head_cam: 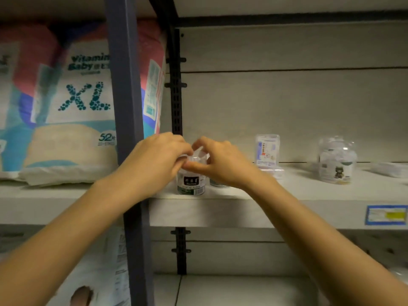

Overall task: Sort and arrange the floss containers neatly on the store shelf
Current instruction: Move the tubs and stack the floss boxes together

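Observation:
A clear floss container with a black and green label [191, 184] stands at the left end of the pale shelf [287, 195]. Both hands meet over its clear top. My left hand [154, 157] and my right hand [223, 162] each pinch the lid with curled fingers and thumb. Behind my right hand a second container [217, 184] shows only its bottom edge. Further right stand a flat white and blue floss packet [267, 151] and a clear round floss jar [336, 160].
A dark upright post [128, 107] divides the shelves just left of my hands. Large diaper packs marked XL [72, 102] fill the left bay. A blue price tag [386, 215] sits on the shelf's front edge. Something pale and blurred [390, 170] lies at far right.

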